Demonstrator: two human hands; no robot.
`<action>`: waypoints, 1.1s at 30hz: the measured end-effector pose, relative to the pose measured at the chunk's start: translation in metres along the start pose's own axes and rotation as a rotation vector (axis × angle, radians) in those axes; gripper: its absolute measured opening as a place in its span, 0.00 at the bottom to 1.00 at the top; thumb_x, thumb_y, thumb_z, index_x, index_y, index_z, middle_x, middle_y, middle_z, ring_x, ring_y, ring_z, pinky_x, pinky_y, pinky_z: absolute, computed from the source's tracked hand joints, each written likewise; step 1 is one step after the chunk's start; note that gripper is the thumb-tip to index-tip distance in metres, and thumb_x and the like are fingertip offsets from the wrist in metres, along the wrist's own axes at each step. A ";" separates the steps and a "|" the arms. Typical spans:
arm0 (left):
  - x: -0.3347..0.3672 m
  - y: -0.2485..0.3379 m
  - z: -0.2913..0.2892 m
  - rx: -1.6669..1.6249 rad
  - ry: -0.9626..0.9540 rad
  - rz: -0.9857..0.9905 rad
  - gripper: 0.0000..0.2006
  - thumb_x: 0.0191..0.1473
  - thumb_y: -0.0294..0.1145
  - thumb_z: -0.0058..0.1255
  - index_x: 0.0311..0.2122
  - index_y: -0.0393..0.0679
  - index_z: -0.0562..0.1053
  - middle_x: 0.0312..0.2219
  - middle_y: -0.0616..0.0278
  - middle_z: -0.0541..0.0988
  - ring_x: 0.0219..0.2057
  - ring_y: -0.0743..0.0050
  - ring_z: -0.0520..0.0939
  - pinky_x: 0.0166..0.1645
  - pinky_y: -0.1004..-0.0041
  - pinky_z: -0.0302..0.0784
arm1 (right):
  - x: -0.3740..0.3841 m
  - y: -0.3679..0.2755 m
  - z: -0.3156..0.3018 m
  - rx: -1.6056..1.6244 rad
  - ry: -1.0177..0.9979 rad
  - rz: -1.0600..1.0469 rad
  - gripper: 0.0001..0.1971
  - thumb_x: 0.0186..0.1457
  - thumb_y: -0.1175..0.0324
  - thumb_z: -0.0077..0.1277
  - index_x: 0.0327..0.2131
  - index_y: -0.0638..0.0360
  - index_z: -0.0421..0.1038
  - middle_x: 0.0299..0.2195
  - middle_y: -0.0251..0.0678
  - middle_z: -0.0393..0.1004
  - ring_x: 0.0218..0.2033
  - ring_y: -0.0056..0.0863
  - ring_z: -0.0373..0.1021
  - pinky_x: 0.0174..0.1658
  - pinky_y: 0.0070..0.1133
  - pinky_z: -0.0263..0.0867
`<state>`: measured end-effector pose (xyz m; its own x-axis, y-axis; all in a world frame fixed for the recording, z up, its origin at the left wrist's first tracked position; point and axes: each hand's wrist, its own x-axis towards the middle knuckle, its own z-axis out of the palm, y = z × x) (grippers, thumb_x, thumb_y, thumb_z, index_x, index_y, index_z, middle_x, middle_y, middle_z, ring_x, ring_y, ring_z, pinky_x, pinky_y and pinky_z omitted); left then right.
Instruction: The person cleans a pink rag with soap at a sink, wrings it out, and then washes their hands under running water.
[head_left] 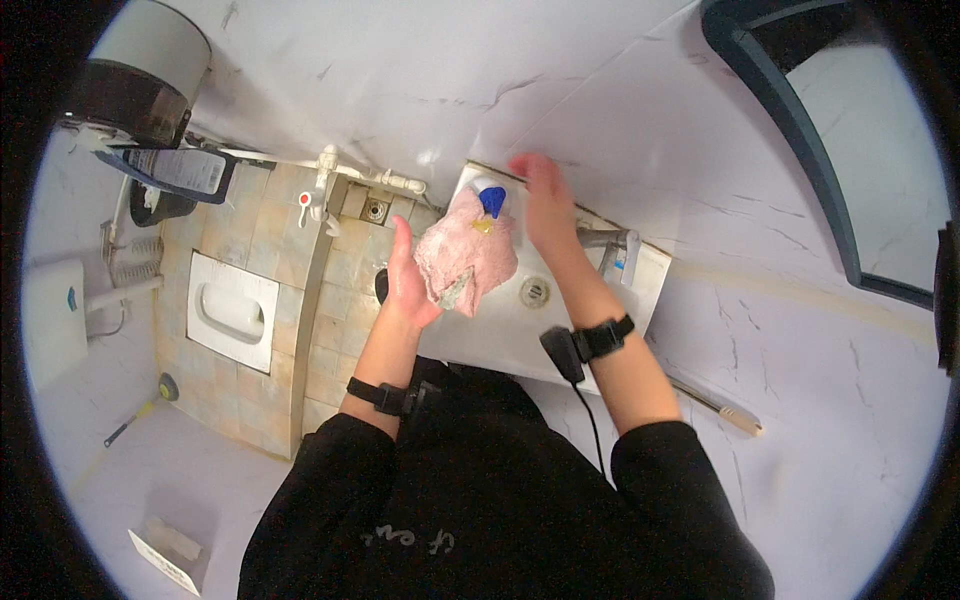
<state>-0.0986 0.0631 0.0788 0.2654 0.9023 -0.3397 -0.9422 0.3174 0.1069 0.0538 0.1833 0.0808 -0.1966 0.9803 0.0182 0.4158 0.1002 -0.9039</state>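
My left hand [403,275] holds a crumpled pink cloth [465,255] over the left part of the white sink [470,345]. The thumb stands up beside the cloth, and the other fingers are mostly hidden under it. A yellowish blob [483,226] and a grey-green patch [457,290] show on the cloth. Just beyond its top edge is a blue cap-like piece [491,201], next to something white; I cannot tell whether they touch the cloth. My right hand [549,205] is raised over the back of the sink, apart from the cloth, its fingers smeared by motion.
A metal faucet [607,240] is right of my right forearm, and the drain [534,292] lies between my arms. Left are a red-marked tap [305,200], a squat toilet [232,358] and a paper dispenser [150,50]. A framed mirror [860,120] hangs at upper right.
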 end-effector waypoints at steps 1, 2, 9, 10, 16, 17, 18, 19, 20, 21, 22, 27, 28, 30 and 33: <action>-0.003 0.001 -0.002 -0.002 0.010 0.011 0.50 0.51 0.73 0.28 0.61 0.32 0.52 0.59 0.46 0.60 0.59 0.50 0.62 0.63 0.55 0.55 | -0.013 -0.003 -0.005 0.165 0.095 0.218 0.20 0.64 0.55 0.32 0.37 0.60 0.71 0.37 0.36 0.74 0.43 0.29 0.69 0.47 0.28 0.62; -0.003 0.001 0.001 -0.005 0.007 0.009 0.49 0.51 0.74 0.26 0.61 0.33 0.53 0.58 0.46 0.61 0.59 0.50 0.63 0.63 0.56 0.56 | -0.027 0.009 -0.012 0.261 0.139 0.348 0.20 0.64 0.55 0.32 0.37 0.59 0.71 0.38 0.36 0.74 0.44 0.29 0.69 0.49 0.28 0.62; 0.005 -0.005 0.003 0.046 0.027 -0.025 0.49 0.51 0.74 0.23 0.61 0.33 0.53 0.58 0.45 0.62 0.59 0.50 0.64 0.63 0.57 0.56 | -0.089 0.047 -0.015 1.005 -0.119 1.052 0.27 0.63 0.46 0.32 0.49 0.61 0.64 0.48 0.37 0.70 0.51 0.32 0.65 0.58 0.34 0.57; 0.005 -0.005 0.004 0.051 0.028 -0.034 0.49 0.51 0.74 0.23 0.61 0.33 0.53 0.58 0.45 0.62 0.59 0.50 0.64 0.63 0.57 0.56 | -0.091 0.047 -0.013 1.012 -0.111 1.052 0.27 0.63 0.46 0.32 0.49 0.61 0.64 0.48 0.37 0.70 0.51 0.32 0.65 0.58 0.34 0.57; 0.009 -0.008 0.011 0.051 -0.009 -0.035 0.51 0.49 0.75 0.28 0.61 0.32 0.52 0.58 0.45 0.60 0.59 0.49 0.63 0.62 0.55 0.57 | -0.085 0.030 -0.013 1.363 -0.287 0.855 0.35 0.61 0.41 0.32 0.59 0.63 0.53 0.58 0.41 0.60 0.61 0.35 0.55 0.62 0.38 0.50; 0.009 -0.008 0.012 0.048 -0.013 -0.048 0.51 0.50 0.75 0.27 0.61 0.32 0.52 0.59 0.45 0.60 0.59 0.49 0.63 0.62 0.55 0.56 | -0.085 0.027 -0.015 1.400 -0.292 0.860 0.35 0.61 0.41 0.31 0.59 0.63 0.52 0.58 0.41 0.60 0.61 0.36 0.55 0.62 0.39 0.50; 0.008 -0.009 0.013 0.045 -0.016 -0.060 0.51 0.50 0.75 0.27 0.61 0.33 0.53 0.59 0.45 0.60 0.59 0.49 0.63 0.63 0.55 0.56 | -0.084 0.024 -0.017 1.437 -0.297 0.865 0.35 0.61 0.41 0.31 0.59 0.63 0.52 0.57 0.42 0.61 0.61 0.36 0.55 0.62 0.39 0.50; 0.007 -0.009 0.013 0.047 -0.018 -0.061 0.51 0.50 0.75 0.27 0.61 0.33 0.53 0.59 0.45 0.60 0.59 0.49 0.63 0.63 0.55 0.56 | -0.085 0.026 -0.018 1.438 -0.296 0.862 0.35 0.61 0.41 0.31 0.59 0.63 0.52 0.57 0.42 0.61 0.61 0.36 0.55 0.62 0.39 0.50; 0.005 -0.010 0.013 0.051 -0.010 -0.079 0.51 0.50 0.75 0.27 0.61 0.33 0.53 0.58 0.45 0.60 0.59 0.49 0.63 0.62 0.55 0.57 | -0.086 0.029 -0.019 1.479 -0.336 0.870 0.35 0.61 0.42 0.31 0.59 0.64 0.52 0.57 0.41 0.61 0.60 0.35 0.57 0.61 0.38 0.52; 0.003 -0.010 0.013 0.055 -0.002 -0.097 0.51 0.50 0.75 0.27 0.61 0.33 0.53 0.58 0.45 0.61 0.59 0.50 0.64 0.62 0.55 0.57 | -0.087 0.031 -0.020 1.520 -0.376 0.877 0.35 0.61 0.42 0.32 0.59 0.64 0.53 0.57 0.41 0.61 0.58 0.35 0.59 0.60 0.36 0.54; -0.002 -0.011 0.013 0.058 -0.002 -0.097 0.51 0.50 0.75 0.27 0.61 0.33 0.53 0.58 0.45 0.61 0.59 0.50 0.64 0.62 0.55 0.57 | -0.091 0.034 -0.020 1.522 -0.377 0.876 0.35 0.61 0.42 0.32 0.59 0.64 0.53 0.57 0.41 0.61 0.58 0.35 0.59 0.60 0.36 0.54; -0.027 -0.013 0.012 0.181 0.041 -0.137 0.48 0.52 0.73 0.26 0.60 0.33 0.55 0.56 0.46 0.64 0.57 0.51 0.67 0.59 0.56 0.63 | -0.109 0.020 -0.031 1.143 -0.262 0.678 0.23 0.63 0.57 0.40 0.54 0.65 0.58 0.51 0.39 0.67 0.53 0.31 0.64 0.55 0.26 0.61; -0.032 -0.013 0.014 0.191 0.040 -0.140 0.48 0.52 0.73 0.26 0.60 0.33 0.55 0.56 0.46 0.64 0.57 0.51 0.67 0.59 0.56 0.63 | -0.114 0.013 -0.035 1.152 -0.259 0.672 0.23 0.63 0.57 0.40 0.54 0.65 0.58 0.51 0.39 0.67 0.53 0.31 0.64 0.55 0.26 0.61; -0.039 -0.016 0.020 0.247 0.114 -0.108 0.44 0.55 0.69 0.28 0.60 0.33 0.56 0.55 0.46 0.66 0.56 0.52 0.68 0.58 0.56 0.65 | -0.123 -0.007 -0.045 0.966 0.068 0.717 0.17 0.61 0.63 0.43 0.49 0.65 0.64 0.47 0.37 0.70 0.49 0.29 0.67 0.51 0.25 0.63; -0.041 -0.026 0.027 0.327 0.094 -0.152 0.39 0.58 0.63 0.29 0.60 0.35 0.55 0.54 0.48 0.66 0.55 0.55 0.69 0.58 0.59 0.65 | -0.135 -0.002 -0.054 0.757 0.161 0.490 0.14 0.59 0.64 0.46 0.42 0.66 0.70 0.41 0.38 0.72 0.43 0.28 0.69 0.45 0.24 0.65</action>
<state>-0.0792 0.0257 0.1147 0.3632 0.8117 -0.4573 -0.7745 0.5359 0.3362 0.1274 0.0599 0.1034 -0.0023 0.9011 -0.4335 -0.2840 -0.4162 -0.8638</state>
